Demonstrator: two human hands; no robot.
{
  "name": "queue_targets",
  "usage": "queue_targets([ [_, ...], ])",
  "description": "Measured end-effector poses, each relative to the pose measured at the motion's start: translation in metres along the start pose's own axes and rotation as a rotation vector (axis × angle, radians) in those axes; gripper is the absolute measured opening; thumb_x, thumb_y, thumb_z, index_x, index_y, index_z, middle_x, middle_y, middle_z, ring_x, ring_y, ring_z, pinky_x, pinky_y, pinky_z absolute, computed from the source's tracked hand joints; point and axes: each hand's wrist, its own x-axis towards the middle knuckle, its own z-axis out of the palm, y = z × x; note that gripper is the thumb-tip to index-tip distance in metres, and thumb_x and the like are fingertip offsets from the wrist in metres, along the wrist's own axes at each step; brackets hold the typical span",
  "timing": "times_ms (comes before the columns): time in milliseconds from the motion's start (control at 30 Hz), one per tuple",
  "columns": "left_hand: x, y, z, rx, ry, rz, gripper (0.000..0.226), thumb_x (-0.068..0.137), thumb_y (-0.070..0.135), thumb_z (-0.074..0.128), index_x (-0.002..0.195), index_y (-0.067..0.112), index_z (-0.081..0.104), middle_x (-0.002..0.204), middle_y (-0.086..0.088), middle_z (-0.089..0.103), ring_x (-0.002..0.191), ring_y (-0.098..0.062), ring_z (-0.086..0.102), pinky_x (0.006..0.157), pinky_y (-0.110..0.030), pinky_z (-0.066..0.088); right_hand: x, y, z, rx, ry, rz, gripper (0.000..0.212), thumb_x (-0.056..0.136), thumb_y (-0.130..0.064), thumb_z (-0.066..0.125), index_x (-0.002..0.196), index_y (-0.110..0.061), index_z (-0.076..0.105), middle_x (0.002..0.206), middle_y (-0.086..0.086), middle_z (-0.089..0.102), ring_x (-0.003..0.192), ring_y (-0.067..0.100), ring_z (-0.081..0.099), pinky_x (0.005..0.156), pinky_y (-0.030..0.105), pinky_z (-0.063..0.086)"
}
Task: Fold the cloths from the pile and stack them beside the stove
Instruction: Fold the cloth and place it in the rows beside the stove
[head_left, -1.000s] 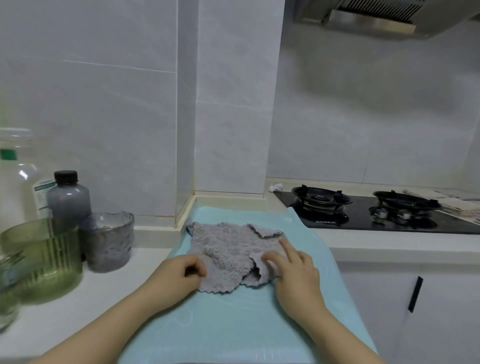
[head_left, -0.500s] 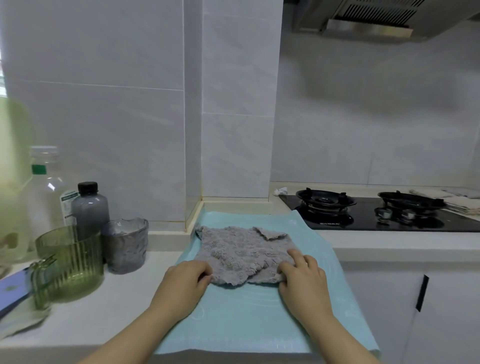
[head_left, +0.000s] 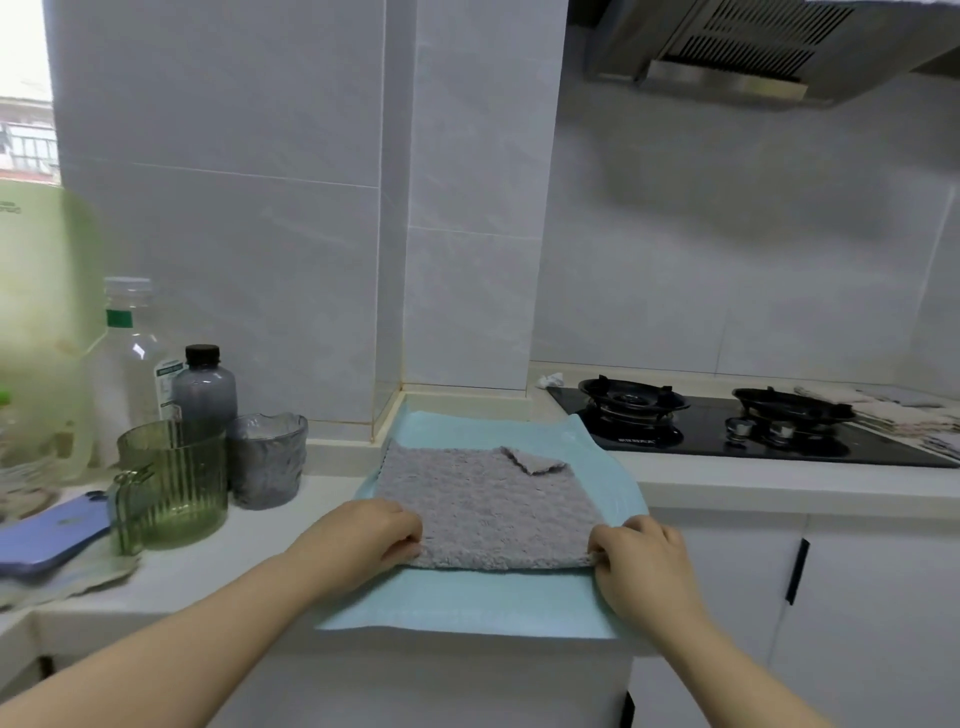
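We find the grey cloth (head_left: 483, 504) spread flat, not yet folded. The left hand (head_left: 363, 540) and right hand (head_left: 636, 561) pinch its near corners. Folding and stacking are outstanding.

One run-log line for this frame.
grey cloth: flat on blue mat, far-right corner flipped | left hand: pinches near-left corner | right hand: pinches near-right corner | stage: fold not begun
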Motion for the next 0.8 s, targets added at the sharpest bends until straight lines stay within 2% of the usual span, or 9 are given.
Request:
queue_targets([
  [33, 0.000, 0.001, -0.005, -0.001, -0.044, -0.009, 0.025, 0.094, 0.037, 0.047, 0.098, 0.020, 0.064, 0.095, 0.003, 0.064, 0.087, -0.014, 0.059, 0.070, -0.021, 0.039, -0.002, -0.001, -0.003, 0.006, -0.016, 0.000, 0.024, 0.086, -0.014, 0.041, 0.095, -0.026, 0.060, 0.095, -0.005, 0.062, 0.107, 0.016, 0.044, 0.078, 0.026, 0.021],
  [100, 0.002, 0.006, -0.016, 0.028, -0.192, -0.046, 0.027, 0.091, 0.041, 0.054, 0.106, 0.021, 0.064, 0.102, 0.002, 0.065, 0.093, -0.014, 0.058, 0.075, -0.021, 0.039, -0.005, -0.001, -0.010, 0.023, -0.044, 0.003, 0.014, 0.086, -0.019, 0.042, 0.088, -0.027, 0.053, 0.088, -0.004, 0.058, 0.106, 0.016, 0.045, 0.078, 0.027, 0.022],
  [233, 0.003, 0.012, -0.031, -0.052, -0.376, -0.115, 0.033, 0.084, 0.040, 0.064, 0.112, 0.022, 0.066, 0.106, 0.002, 0.067, 0.082, -0.009, 0.054, 0.064, -0.014, 0.038, -0.011, -0.003, -0.022, 0.036, -0.105, -0.015, 0.004, 0.085, -0.022, 0.044, 0.083, -0.025, 0.047, 0.071, -0.007, 0.045, 0.092, 0.019, 0.042, 0.078, 0.028, 0.026],
  [300, 0.006, 0.012, -0.036, -0.102, -0.452, -0.168, 0.037, 0.083, 0.038, 0.066, 0.116, 0.022, 0.064, 0.104, 0.004, 0.064, 0.081, -0.007, 0.049, 0.063, -0.011, 0.036, -0.012, -0.003, -0.025, 0.042, -0.142, -0.010, 0.005, 0.084, -0.022, 0.044, 0.081, -0.023, 0.048, 0.067, -0.009, 0.042, 0.086, 0.019, 0.041, 0.078, 0.029, 0.028],
  [400, 0.008, 0.008, -0.041, -0.154, -0.523, -0.231, 0.033, 0.083, 0.036, 0.066, 0.113, 0.024, 0.065, 0.092, 0.011, 0.057, 0.078, -0.005, 0.048, 0.065, -0.013, 0.037, -0.013, -0.002, -0.029, 0.108, -0.171, 0.028, 0.011, 0.082, -0.029, 0.046, 0.073, -0.026, 0.050, 0.072, -0.008, 0.053, 0.085, 0.017, 0.048, 0.082, 0.029, 0.033],
  [500, 0.011, 0.001, -0.040, -0.274, -0.432, -0.282, 0.015, 0.083, 0.029, 0.062, 0.096, 0.024, 0.068, 0.086, 0.009, 0.060, 0.069, -0.004, 0.048, 0.063, -0.017, 0.038, -0.009, -0.004, -0.030, 0.209, -0.144, 0.062, 0.016, 0.083, -0.031, 0.046, 0.080, -0.024, 0.060, 0.078, -0.008, 0.063, 0.085, 0.016, 0.054, 0.081, 0.030, 0.036],
  [633, 0.020, -0.002, -0.028, -0.341, -0.197, -0.349, 0.017, 0.086, 0.027, 0.058, 0.100, 0.021, 0.067, 0.089, 0.003, 0.063, 0.074, -0.010, 0.052, 0.065, -0.022, 0.039, 0.008, -0.014, -0.024, 0.247, -0.156, 0.088, 0.021, 0.086, -0.026, 0.045, 0.094, -0.024, 0.064, 0.094, -0.006, 0.069, 0.087, 0.016, 0.059, 0.073, 0.028, 0.044],
  [700, 0.028, -0.004, -0.017, -0.386, -0.102, -0.381, 0.017, 0.087, 0.026, 0.059, 0.102, 0.021, 0.067, 0.089, 0.006, 0.062, 0.082, -0.011, 0.054, 0.069, -0.020, 0.040, 0.019, -0.020, -0.017, 0.286, -0.177, 0.090, 0.020, 0.088, -0.025, 0.046, 0.099, -0.024, 0.063, 0.100, -0.006, 0.069, 0.091, 0.016, 0.059, 0.078, 0.028, 0.047],
  [800, 0.040, -0.012, 0.005, -0.453, -0.010, -0.420, 0.005, 0.087, 0.025, 0.060, 0.089, 0.027, 0.065, 0.082, 0.011, 0.061, 0.077, -0.006, 0.054, 0.063, -0.012, 0.037, 0.042, -0.025, -0.004, 0.342, -0.190, 0.084, 0.022, 0.091, -0.024, 0.047, 0.106, -0.023, 0.062, 0.108, -0.003, 0.066, 0.098, 0.018, 0.058, 0.083, 0.030, 0.047],
])
